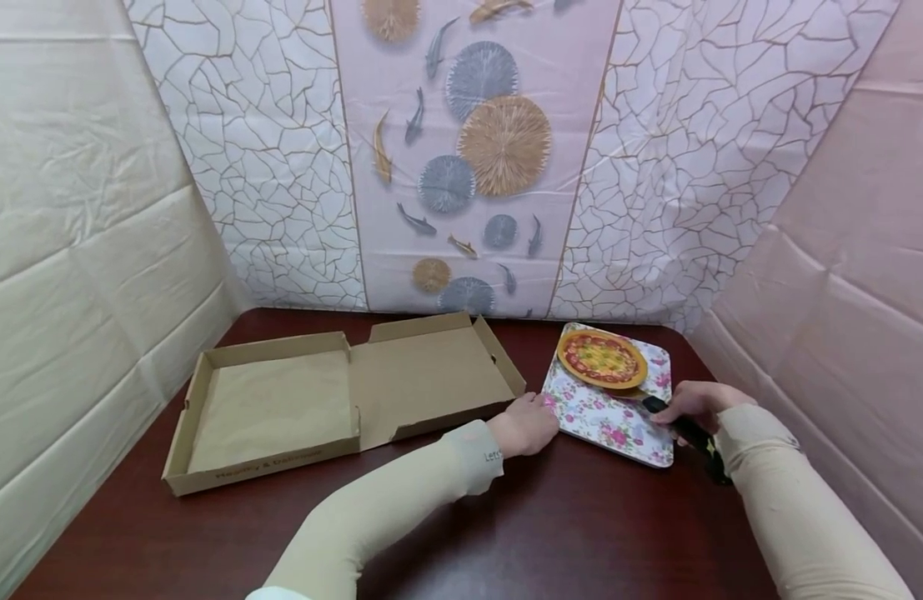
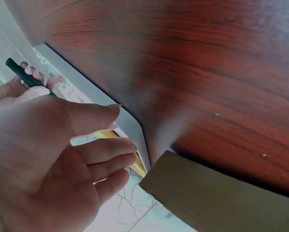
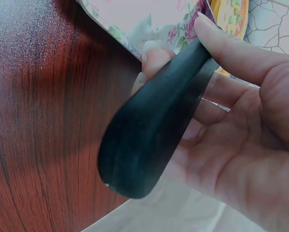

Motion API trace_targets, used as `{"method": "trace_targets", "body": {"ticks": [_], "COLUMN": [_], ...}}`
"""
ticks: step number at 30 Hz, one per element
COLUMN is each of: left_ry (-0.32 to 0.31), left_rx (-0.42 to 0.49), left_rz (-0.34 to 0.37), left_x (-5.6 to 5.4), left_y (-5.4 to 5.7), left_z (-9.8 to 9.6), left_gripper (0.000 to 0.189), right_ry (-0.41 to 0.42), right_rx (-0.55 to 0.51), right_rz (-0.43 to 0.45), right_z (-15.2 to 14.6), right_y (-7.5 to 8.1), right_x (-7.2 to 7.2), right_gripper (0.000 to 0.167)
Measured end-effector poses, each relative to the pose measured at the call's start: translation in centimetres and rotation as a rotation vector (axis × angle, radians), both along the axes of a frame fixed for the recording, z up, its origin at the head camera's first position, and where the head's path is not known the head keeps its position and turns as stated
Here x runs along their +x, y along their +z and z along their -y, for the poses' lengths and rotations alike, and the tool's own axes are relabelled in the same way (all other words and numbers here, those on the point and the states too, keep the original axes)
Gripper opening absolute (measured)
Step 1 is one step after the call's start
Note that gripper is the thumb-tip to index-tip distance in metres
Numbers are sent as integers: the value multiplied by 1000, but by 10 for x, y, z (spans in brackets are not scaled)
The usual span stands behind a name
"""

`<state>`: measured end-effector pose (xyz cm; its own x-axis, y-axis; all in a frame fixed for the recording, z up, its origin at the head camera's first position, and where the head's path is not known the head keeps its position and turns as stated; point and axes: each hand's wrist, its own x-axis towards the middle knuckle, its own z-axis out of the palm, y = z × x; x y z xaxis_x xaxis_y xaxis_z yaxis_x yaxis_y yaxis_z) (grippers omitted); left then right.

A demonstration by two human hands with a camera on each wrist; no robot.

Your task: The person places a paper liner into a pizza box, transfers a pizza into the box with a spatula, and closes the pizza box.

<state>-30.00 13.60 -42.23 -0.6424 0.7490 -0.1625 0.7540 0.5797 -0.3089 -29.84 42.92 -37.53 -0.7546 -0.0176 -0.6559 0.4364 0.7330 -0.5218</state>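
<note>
A floral tray [image 1: 592,417] lies at the right of the table with a small pizza [image 1: 602,360] on its far half. My right hand [image 1: 694,406] grips the black handle [image 3: 144,125] of a pizza server, fingers and thumb wrapped about it. The server's blade [image 1: 632,393] runs to the near edge of the pizza, its far part hidden beneath. At the tray's near left corner, my left hand [image 1: 527,423] holds the rim. In the left wrist view its thumb and fingers [image 2: 113,147] bend at the tray's pale edge.
An unfolded cardboard pizza box [image 1: 281,457] stands at the left, its lid [image 1: 431,375] spread toward the tray and its flap close by my left hand. The dark red wooden table [image 1: 551,533] lies under everything. Patterned cloth [image 1: 281,167] hangs behind and at both sides.
</note>
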Motion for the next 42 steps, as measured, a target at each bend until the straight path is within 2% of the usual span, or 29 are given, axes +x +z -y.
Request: {"method": "trace_targets", "body": {"ticks": [5,16,19,25,32,38,42], "left_ry": [-35,26,29,53,49,60,63], "left_rx": [4,93,87,83,100,120,129], "left_rz": [-28,52,40,50,98,117,142], "left_x": [2,2,2,4,2,-2,1], "left_y": [-3,-11,-13,-11,-10,-10,-12], "left_z": [-8,-12,-11,-12,-10,-11,-10], "left_gripper": [18,13,18,29,27,30,26], "right_ry": [18,74,95,92,72,107,99], "right_rx": [60,116,142,129,103,134,118], "right_rz": [-14,-30,-32,-35,-19,-52,-32], "right_z": [0,3,3,2,2,4,7], "right_y": [-2,3,2,3,4,7,3], "right_x": [0,-3,-3,-2,-3,-6,-4], "right_gripper": [27,29,29,29,30,30,30]}}
